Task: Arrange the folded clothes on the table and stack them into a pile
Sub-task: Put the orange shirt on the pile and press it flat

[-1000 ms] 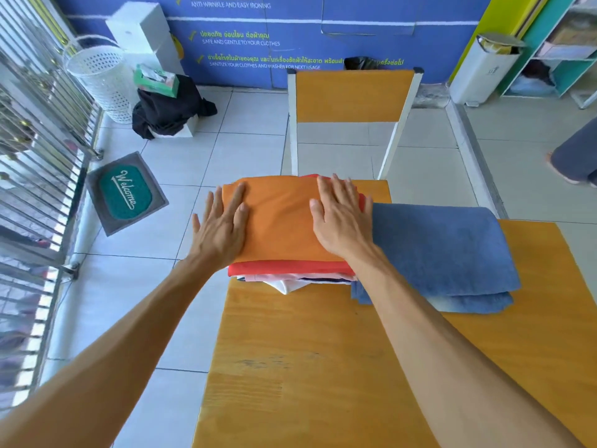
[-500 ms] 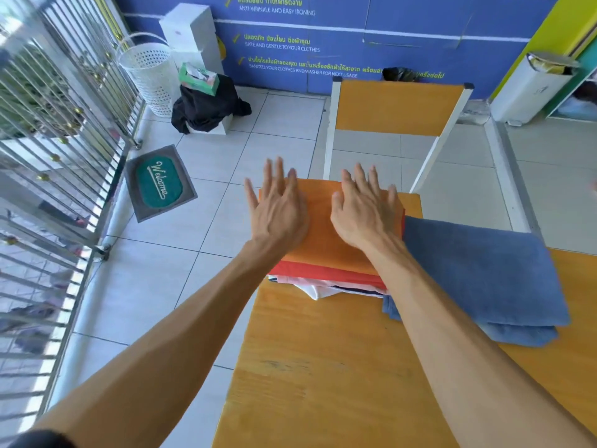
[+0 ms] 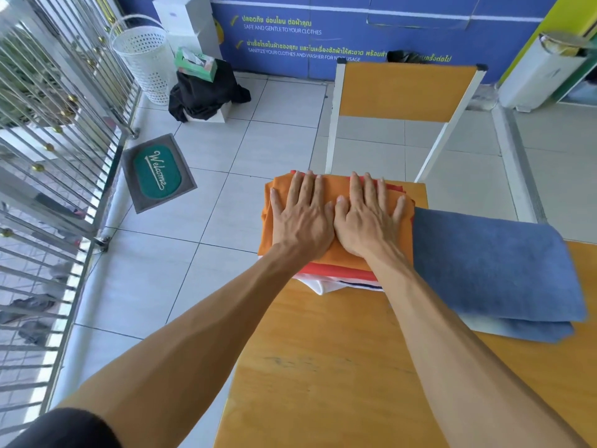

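My left hand [image 3: 302,218] and right hand [image 3: 366,221] flat, fingers straight, side by side, pressing folded orange cloth garment [image 3: 336,195] to flatten pile at far left corner of wooden counter [image 3: 323,367]. Garment's long axis runs left-right. Folded blue towel [image 3: 494,263] just beside, right, not yet stacked.

We have one view only, from a wide-angle camera worn on the head. It looks forward and steeply down along both forearms onto the near table [image 3: 323,367], close enough that the arms fill the lower frame. Farther off it takes in the chair [image 3: 407,92], tiled floor [image 3: 226,156] and blue wall [image 3: 323,14].
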Tool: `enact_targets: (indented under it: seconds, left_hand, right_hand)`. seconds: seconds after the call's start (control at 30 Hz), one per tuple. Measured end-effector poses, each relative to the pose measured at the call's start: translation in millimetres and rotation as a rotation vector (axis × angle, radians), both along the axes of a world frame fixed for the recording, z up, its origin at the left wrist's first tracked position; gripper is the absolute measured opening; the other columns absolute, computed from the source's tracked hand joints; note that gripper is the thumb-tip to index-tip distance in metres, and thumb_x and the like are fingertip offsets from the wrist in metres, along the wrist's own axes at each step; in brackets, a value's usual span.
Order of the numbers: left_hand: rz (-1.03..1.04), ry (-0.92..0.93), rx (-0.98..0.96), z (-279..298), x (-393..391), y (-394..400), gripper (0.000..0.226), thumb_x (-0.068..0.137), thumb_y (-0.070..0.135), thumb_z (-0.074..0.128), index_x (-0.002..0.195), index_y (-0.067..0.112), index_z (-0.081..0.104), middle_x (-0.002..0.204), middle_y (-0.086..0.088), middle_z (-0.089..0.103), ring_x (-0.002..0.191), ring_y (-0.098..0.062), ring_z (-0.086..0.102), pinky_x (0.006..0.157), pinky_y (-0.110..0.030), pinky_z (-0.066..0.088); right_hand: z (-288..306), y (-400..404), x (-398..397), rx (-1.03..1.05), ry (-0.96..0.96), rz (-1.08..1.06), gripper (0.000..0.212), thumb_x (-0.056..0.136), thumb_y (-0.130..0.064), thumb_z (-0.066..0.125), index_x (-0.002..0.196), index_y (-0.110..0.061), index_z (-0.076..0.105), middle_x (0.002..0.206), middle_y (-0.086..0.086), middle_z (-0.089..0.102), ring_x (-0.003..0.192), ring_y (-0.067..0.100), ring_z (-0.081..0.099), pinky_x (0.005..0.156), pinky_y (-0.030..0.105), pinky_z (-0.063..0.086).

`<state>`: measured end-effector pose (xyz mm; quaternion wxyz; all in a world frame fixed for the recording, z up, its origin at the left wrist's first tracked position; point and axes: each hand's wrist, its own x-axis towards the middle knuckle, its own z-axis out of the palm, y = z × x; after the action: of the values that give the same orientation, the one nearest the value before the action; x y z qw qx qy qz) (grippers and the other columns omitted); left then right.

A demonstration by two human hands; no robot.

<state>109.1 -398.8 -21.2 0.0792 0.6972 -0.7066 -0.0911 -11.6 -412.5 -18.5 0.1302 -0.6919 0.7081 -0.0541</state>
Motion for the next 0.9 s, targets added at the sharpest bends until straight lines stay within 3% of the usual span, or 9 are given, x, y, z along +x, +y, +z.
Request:
enact_targets:
  seconds: [0.2,0.27,0.33,0.43,0.5,0.57,0.6,0.73,0.9]
  left_hand:
    - [-0.038,0.067,0.072,8.4,5.1,-5.7,0.061,0.103,0.043,0.014,0.157,0.016,0.009,0.166,-0.001,0.004,0.153,-0.018,-0.006,0.12,-0.056,-0.002]
    - [-0.046,0.217,0.035,15.8,15.5,-5.8,0.057,0.103,0.036,0.027,0.156,0.017,0.017,0.165,-0.004,0.01,0.153,-0.022,0.0,0.121,-0.051,0.003]
    - [0.075,0.411,-0.077,22.4,32.7,-3.2,0.053,0.1,0.023,0.038,0.153,0.017,0.03,0.161,-0.011,0.024,0.15,-0.029,0.015,0.119,-0.045,0.017]
    - [0.438,0.556,-0.173,32.7,64.1,-4.5,0.042,0.098,0.031,0.046,0.136,0.014,0.055,0.132,-0.012,0.059,0.127,-0.029,0.049,0.101,-0.04,0.042]
    - [0.49,0.573,-0.066,40.7,73.8,-8.3,0.041,0.092,0.047,0.053,0.107,0.014,0.073,0.099,-0.008,0.073,0.099,-0.027,0.064,0.079,-0.036,0.051]
    - [0.446,0.569,0.036,48.9,73.8,-10.2,0.05,0.085,0.059,0.059,0.079,0.013,0.074,0.074,-0.006,0.07,0.073,-0.023,0.063,0.059,-0.033,0.049]
    - [0.43,0.564,0.056,52.1,72.2,-10.4,0.05,0.083,0.061,0.061,0.074,0.013,0.073,0.07,-0.004,0.068,0.068,-0.021,0.062,0.057,-0.033,0.049]
    - [0.43,0.539,0.075,54.8,66.8,-19.3,0.04,0.09,0.041,0.059,0.08,0.004,0.071,0.075,-0.009,0.062,0.073,-0.025,0.055,0.071,-0.041,0.054]
    - [0.598,0.646,0.176,44.7,62.3,-32.4,0.033,0.096,0.03,0.049,0.07,0.012,0.057,0.068,-0.003,0.05,0.08,-0.029,0.052,0.058,-0.028,0.035]
  right_hand:
    - [6.4,-3.1,-1.1,0.054,-0.012,0.018,0.061,0.106,-0.049,0.012,0.163,-0.033,0.001,0.172,-0.002,0.001,0.158,0.024,-0.008,0.119,0.067,-0.007]
    - [10.9,-4.0,-2.5,0.07,-0.008,0.032,0.061,0.105,-0.051,0.011,0.163,-0.034,-0.001,0.172,-0.002,-0.001,0.158,0.024,-0.009,0.118,0.069,-0.006]
    - [13.4,-3.3,-5.5,0.078,-0.019,0.045,0.063,0.104,-0.057,0.01,0.162,-0.037,-0.003,0.172,-0.002,-0.003,0.158,0.025,-0.011,0.117,0.072,-0.006]
    - [11.9,4.0,-7.7,0.053,-0.022,0.071,0.072,0.095,-0.077,0.004,0.159,-0.047,-0.006,0.172,-0.002,-0.007,0.157,0.024,-0.014,0.115,0.071,-0.009]
    - [12.1,6.5,-8.0,0.045,-0.026,0.07,0.076,0.091,-0.082,0.003,0.159,-0.049,-0.006,0.172,-0.002,-0.007,0.157,0.023,-0.015,0.115,0.07,-0.01]
    - [11.6,5.8,-7.4,0.05,-0.032,0.065,0.076,0.091,-0.083,0.005,0.159,-0.05,-0.004,0.172,-0.002,-0.006,0.157,0.023,-0.015,0.116,0.07,-0.01]
    - [11.7,5.0,-7.3,0.057,-0.035,0.064,0.076,0.091,-0.083,0.005,0.159,-0.05,-0.004,0.172,-0.002,-0.006,0.157,0.023,-0.015,0.116,0.07,-0.011]
    - [10.5,2.5,-8.3,0.066,-0.039,0.061,0.076,0.09,-0.084,0.005,0.158,-0.051,-0.003,0.172,-0.003,-0.005,0.157,0.022,-0.014,0.115,0.07,-0.011]
    - [9.4,0.2,-8.4,0.054,-0.049,0.062,0.077,0.089,-0.084,0.004,0.159,-0.051,-0.001,0.172,-0.002,-0.002,0.158,0.023,-0.011,0.115,0.071,-0.011]
